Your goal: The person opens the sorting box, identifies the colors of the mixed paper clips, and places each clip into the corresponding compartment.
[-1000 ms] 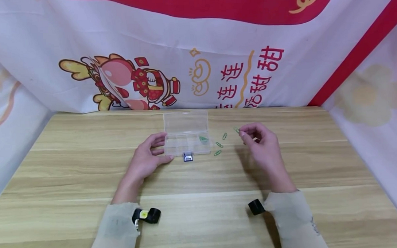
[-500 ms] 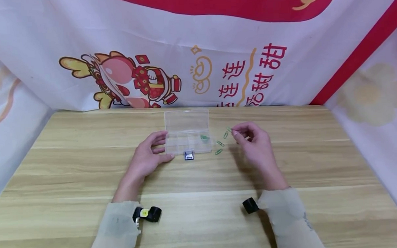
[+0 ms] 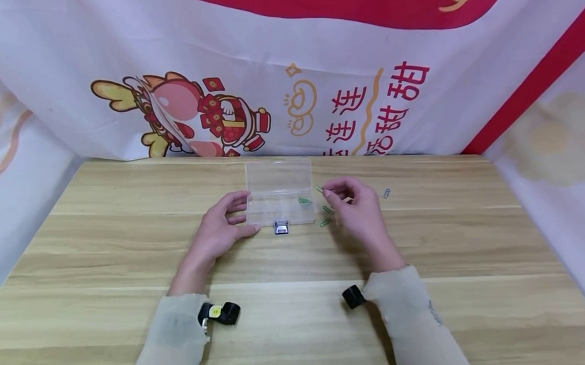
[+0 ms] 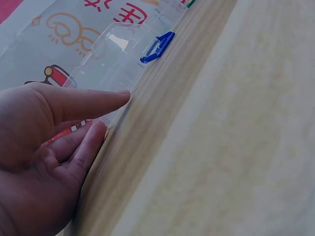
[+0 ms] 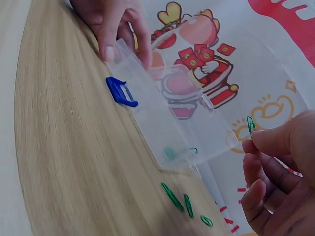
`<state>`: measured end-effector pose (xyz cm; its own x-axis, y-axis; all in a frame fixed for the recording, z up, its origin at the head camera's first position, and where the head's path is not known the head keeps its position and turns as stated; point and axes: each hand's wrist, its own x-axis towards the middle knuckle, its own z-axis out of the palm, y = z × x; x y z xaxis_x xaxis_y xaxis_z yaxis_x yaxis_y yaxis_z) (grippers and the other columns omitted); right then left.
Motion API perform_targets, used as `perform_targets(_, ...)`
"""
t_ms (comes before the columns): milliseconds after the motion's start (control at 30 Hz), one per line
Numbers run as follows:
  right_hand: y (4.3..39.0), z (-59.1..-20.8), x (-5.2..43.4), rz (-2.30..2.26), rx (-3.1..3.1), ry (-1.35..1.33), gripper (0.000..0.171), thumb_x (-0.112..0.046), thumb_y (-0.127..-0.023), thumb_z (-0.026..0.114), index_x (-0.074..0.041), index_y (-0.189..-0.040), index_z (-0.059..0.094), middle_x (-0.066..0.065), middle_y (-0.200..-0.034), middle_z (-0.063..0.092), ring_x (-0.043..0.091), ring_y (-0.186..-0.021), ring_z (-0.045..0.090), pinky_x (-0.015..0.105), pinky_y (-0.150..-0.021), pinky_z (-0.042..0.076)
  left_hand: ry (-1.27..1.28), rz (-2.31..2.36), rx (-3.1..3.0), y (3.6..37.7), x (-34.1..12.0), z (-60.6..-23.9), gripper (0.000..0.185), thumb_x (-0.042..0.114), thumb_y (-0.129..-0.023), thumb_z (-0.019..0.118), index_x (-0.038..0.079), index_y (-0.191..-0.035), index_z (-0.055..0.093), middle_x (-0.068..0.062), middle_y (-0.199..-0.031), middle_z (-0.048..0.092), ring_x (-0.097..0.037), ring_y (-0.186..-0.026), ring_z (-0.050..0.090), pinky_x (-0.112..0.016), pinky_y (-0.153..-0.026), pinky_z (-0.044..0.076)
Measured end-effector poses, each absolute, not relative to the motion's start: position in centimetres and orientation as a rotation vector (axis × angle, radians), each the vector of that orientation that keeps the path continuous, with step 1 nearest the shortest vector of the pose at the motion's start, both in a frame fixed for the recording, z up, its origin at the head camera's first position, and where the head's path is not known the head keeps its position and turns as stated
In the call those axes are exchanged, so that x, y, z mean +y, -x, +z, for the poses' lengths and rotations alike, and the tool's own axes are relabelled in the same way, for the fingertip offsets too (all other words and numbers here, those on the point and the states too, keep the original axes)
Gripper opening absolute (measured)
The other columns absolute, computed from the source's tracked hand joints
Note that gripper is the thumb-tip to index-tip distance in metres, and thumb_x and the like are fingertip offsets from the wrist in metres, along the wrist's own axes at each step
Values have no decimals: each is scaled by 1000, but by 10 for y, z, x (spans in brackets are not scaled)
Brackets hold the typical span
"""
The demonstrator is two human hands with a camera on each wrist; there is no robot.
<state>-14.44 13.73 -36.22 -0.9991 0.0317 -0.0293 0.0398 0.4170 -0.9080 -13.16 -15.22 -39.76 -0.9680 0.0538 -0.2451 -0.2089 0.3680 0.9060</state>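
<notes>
My left hand (image 3: 219, 228) grips the left end of a clear plastic compartment box (image 3: 262, 210), thumb at its front corner and fingers along the side. The box's lid (image 3: 279, 176) is raised at the back, and a blue latch (image 3: 281, 227) hangs at the front. Between thumb and forefinger, my right hand (image 3: 358, 204) pinches a green paper clip (image 5: 250, 124) just off the box's right end. Inside the right back compartment lies something green (image 3: 305, 201). Green paper clips (image 5: 172, 196) lie on the table beside that end, partly hidden by my right hand in the head view.
A blue paper clip (image 3: 387, 193) lies on the wooden table (image 3: 287, 311) to the right of my right hand. Behind the table's back edge hangs a white and red printed cloth (image 3: 249, 49).
My right hand has moved left toward the box with the pinched green paper clip. The blue paper clip has come into view behind it. My left hand keeps its hold on the box.
</notes>
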Motion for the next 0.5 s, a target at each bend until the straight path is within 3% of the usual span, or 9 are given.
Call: perform_targets(500, 158, -373, 112, -1660, 2621, -57, 12, -14, -102, 72, -13, -115, 74, 6, -111, 70, 22, -104, 62, 34, -91, 56, 124, 1659, 2389, 131, -153, -397, 80, 7, -91, 86, 21, -160, 50, -14, -159, 55, -37, -140, 61, -49, -120, 53)
